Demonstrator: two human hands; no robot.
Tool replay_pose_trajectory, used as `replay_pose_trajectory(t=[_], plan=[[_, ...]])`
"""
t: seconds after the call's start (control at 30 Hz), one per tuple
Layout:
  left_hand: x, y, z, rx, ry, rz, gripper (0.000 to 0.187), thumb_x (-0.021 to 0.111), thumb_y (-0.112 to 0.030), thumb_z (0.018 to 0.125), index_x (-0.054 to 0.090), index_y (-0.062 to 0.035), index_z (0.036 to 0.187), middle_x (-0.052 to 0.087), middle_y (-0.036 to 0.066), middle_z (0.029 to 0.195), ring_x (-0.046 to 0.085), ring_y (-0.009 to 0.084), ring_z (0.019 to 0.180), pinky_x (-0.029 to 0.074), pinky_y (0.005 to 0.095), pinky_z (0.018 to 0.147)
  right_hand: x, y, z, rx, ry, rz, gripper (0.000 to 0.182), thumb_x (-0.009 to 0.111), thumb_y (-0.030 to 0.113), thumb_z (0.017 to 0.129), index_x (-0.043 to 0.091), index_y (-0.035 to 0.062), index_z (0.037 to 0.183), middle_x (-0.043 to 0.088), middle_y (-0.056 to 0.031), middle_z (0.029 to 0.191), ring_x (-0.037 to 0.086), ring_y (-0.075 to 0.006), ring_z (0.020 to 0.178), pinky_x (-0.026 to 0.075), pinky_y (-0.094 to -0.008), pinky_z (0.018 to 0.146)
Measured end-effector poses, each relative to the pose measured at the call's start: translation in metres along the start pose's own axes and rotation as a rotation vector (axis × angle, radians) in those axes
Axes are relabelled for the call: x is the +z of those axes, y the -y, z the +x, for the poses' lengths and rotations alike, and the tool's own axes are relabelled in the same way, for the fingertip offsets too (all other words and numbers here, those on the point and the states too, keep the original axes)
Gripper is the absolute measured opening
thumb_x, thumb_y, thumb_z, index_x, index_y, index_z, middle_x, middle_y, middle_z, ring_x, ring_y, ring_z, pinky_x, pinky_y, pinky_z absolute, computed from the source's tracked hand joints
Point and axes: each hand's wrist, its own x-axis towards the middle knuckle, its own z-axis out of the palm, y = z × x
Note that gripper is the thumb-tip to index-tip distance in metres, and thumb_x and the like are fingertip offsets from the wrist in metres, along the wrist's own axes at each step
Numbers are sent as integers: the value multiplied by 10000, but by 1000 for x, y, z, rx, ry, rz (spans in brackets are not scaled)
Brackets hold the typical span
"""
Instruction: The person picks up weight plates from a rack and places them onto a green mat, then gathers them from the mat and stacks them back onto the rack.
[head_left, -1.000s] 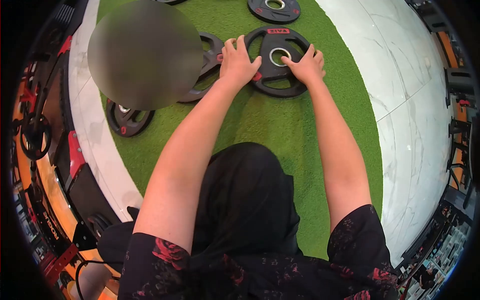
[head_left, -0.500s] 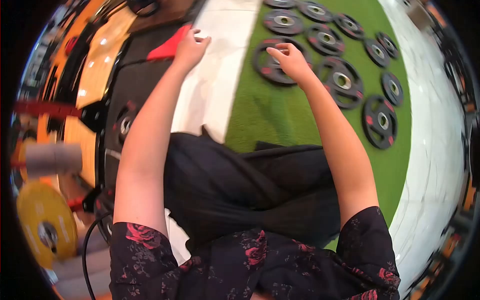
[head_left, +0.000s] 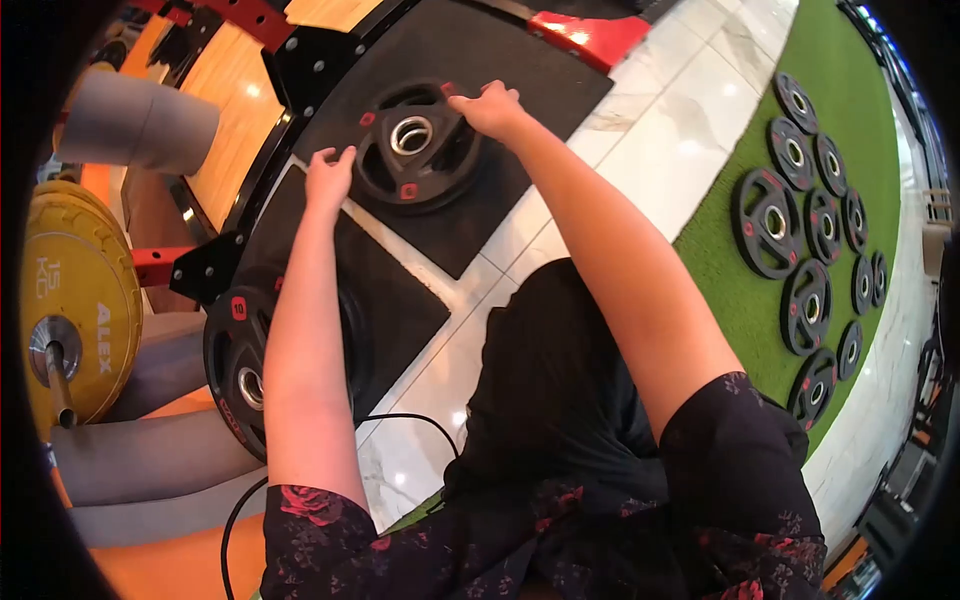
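Rubber coats the round black weight plate point(head_left: 415, 148), which has a bright metal ring at its centre hole, cut-out grip slots and small red tags; it lies flat on a dark, matte floor mat point(head_left: 520, 95). The right hand point(head_left: 490, 108) rests on the plate's right rim, fingers bent over the edge. The left hand point(head_left: 328, 177) sits at the plate's left edge, fingers together and lightly curled, touching the rim and mat. A second black plate point(head_left: 238, 365) lies lower left, partly behind the left forearm. A yellow plate point(head_left: 85, 300) on a bar reads "ALEX" and "15 KG". More black plates point(head_left: 805, 215) lie in rows on green turf, well apart.
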Motion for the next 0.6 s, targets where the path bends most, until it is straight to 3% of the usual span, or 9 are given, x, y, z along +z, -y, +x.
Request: replay_pose_trajectory(t=[0.07,0.13,0.2,0.3,0.4,0.53,0.6], plan=[[0,-17,-25,-179,99,-179,671,773,-450,886,608,15,1340,693,205,1262,702,342,1095,549,410,970,12,-8,21,12,14,-120,1023,786,548,816,360,-94,1489,430,-309,1500,499,-446,1371,446,-459,1130],[13,-6,-19,-200,140,-265,682,776,-423,880,594,45,1341,642,257,1325,663,388,1158,523,435,1020,19,-17,41,-15,49,-222,961,783,541,828,416,-83,1459,447,-310,1486,503,-445,1365,452,-460,1122],[32,15,3,105,64,215,676,771,-364,881,573,85,1346,613,308,1320,607,414,1227,489,450,1059,22,-27,55,-84,92,-396,843,779,528,852,527,-61,1401,480,-311,1458,512,-444,1352,463,-461,1107],[33,0,-6,125,42,376,680,759,-341,880,564,111,1348,593,341,1302,563,439,1262,464,458,1077,20,-23,49,-61,99,-347,776,792,518,855,588,-42,1352,508,-311,1428,527,-443,1331,466,-461,1100],[41,4,-14,166,-77,386,662,754,-344,885,583,106,1339,598,339,1276,578,450,1229,472,463,1056,24,-45,56,-147,41,-177,781,822,491,840,578,-29,1371,514,-308,1420,533,-439,1313,460,-460,1104],[42,8,-16,184,-110,395,645,759,-347,884,605,102,1321,610,343,1264,582,452,1224,471,463,1053,28,-42,43,-111,-38,-89,768,849,460,825,585,-18,1365,524,-298,1409,533,-432,1299,457,-457,1106],[43,11,-17,242,-209,395,690,783,-397,853,629,113,1292,700,315,1119,647,458,1110,499,487,1009,31,-48,46,-56,-21,37,747,866,425,817,590,-15,1353,525,-290,1409,520,-427,1306,452,-454,1111]])
